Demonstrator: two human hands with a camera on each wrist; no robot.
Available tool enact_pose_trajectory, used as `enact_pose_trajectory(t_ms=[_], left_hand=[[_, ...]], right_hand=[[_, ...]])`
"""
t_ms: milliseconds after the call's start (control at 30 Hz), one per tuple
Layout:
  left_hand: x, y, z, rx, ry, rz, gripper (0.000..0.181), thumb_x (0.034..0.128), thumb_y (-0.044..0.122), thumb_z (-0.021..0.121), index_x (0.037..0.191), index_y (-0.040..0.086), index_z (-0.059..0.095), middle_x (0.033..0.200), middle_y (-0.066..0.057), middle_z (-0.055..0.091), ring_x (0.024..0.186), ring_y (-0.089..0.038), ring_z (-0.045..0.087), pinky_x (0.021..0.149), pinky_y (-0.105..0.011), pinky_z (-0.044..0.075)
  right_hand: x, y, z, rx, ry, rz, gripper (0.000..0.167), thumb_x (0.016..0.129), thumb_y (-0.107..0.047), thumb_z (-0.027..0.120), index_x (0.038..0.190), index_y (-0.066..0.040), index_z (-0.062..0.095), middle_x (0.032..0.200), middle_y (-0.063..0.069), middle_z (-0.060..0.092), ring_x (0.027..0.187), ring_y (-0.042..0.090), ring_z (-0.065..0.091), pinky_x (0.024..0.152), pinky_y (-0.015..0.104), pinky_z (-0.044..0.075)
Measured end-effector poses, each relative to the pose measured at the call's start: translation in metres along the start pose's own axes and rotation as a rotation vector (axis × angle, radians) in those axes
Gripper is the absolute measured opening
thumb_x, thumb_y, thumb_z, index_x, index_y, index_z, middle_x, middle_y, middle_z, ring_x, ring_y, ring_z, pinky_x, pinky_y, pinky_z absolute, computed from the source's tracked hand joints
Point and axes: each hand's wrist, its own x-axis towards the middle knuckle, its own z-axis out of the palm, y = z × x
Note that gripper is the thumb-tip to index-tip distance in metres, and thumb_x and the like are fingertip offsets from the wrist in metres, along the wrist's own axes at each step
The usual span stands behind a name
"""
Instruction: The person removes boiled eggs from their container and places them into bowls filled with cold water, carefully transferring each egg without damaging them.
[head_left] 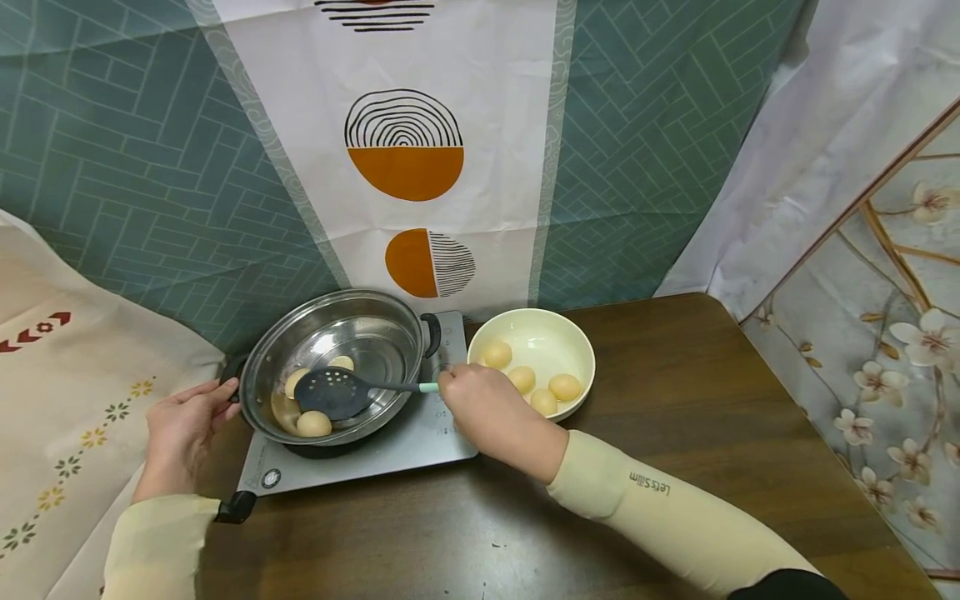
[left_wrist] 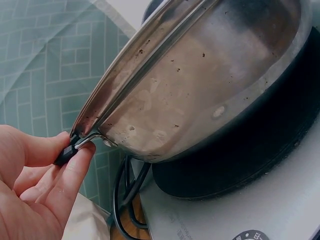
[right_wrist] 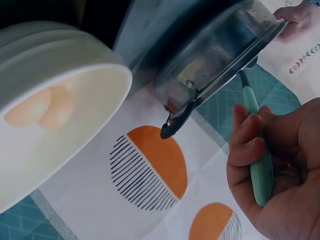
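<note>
A steel pot [head_left: 375, 333] sits on a flat cooktop [head_left: 408, 450] at the left. In the left wrist view my left hand [left_wrist: 37, 175] pinches the pot's black side handle [left_wrist: 65, 156] between thumb and fingers. The right hand [head_left: 491, 412] grips the green handle [right_wrist: 261, 172] of a dark slotted spoon [head_left: 333, 393]. Its perforated head is inside the pot, among eggs; one egg [head_left: 313, 424] lies near the front wall, and two others are partly covered by the spoon. Whether anything rests on the spoon, I cannot tell.
Right of the cooktop, a cream bowl [head_left: 551, 346] holds several eggs [head_left: 564, 387], close under my right forearm. Everything stands on a dark wooden table [head_left: 675, 392]. A patterned cloth [head_left: 495, 167] hangs behind. Black cables [left_wrist: 131, 192] run beside the cooktop.
</note>
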Motion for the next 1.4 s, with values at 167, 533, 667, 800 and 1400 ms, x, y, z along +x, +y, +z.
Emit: enact_pose_trajectory(t_ms=[167, 533, 667, 800, 1400], left_hand=[[0.0, -0.002, -0.001, 0.002, 0.007, -0.009, 0.022, 0.0694, 0.011, 0.082, 0.083, 0.015, 0.065, 0.073, 0.002, 0.068, 0.063, -0.014, 0.07, 0.062, -0.026, 0.061], [0.001, -0.004, -0.001, 0.012, 0.02, -0.015, 0.023, 0.0686, 0.012, 0.083, 0.082, 0.015, 0.066, 0.072, 0.003, 0.069, 0.063, -0.014, 0.07, 0.061, -0.026, 0.06], [0.001, -0.003, -0.002, -0.001, 0.014, -0.012, 0.022, 0.069, 0.011, 0.083, 0.083, 0.015, 0.065, 0.072, 0.002, 0.069, 0.062, -0.014, 0.07, 0.06, -0.025, 0.06], [0.001, -0.002, -0.002, -0.003, 0.009, -0.012, 0.023, 0.0684, 0.01, 0.083, 0.083, 0.015, 0.066, 0.071, 0.002, 0.069, 0.061, -0.014, 0.07, 0.06, -0.026, 0.06], [0.0, 0.001, 0.0, -0.031, -0.008, -0.007, 0.02, 0.0702, 0.007, 0.081, 0.083, 0.013, 0.067, 0.071, 0.001, 0.068, 0.061, -0.014, 0.07, 0.059, -0.025, 0.061]], right_hand=[[0.001, -0.004, -0.001, 0.098, -0.039, 0.007, 0.008, 0.077, -0.009, 0.069, 0.082, -0.013, 0.063, 0.072, -0.002, 0.059, 0.064, 0.013, 0.059, 0.053, 0.026, 0.054], [0.0, -0.005, -0.008, 0.271, -0.144, 0.089, 0.009, 0.087, -0.014, 0.063, 0.079, -0.015, 0.065, 0.066, -0.006, 0.055, 0.06, 0.009, 0.051, 0.053, 0.024, 0.049], [0.0, -0.004, -0.01, 0.366, -0.183, 0.155, 0.015, 0.089, -0.016, 0.061, 0.074, -0.016, 0.063, 0.061, -0.006, 0.052, 0.057, 0.01, 0.047, 0.048, 0.021, 0.042], [0.001, -0.003, -0.011, 0.483, -0.224, 0.232, 0.019, 0.09, -0.015, 0.061, 0.071, -0.016, 0.062, 0.059, -0.006, 0.049, 0.053, 0.01, 0.043, 0.044, 0.018, 0.037], [0.002, 0.013, -0.004, 0.86, -0.375, 0.409, 0.019, 0.093, -0.017, 0.057, 0.081, -0.013, 0.071, 0.072, -0.001, 0.069, 0.053, 0.005, 0.045, 0.044, 0.016, 0.037]])
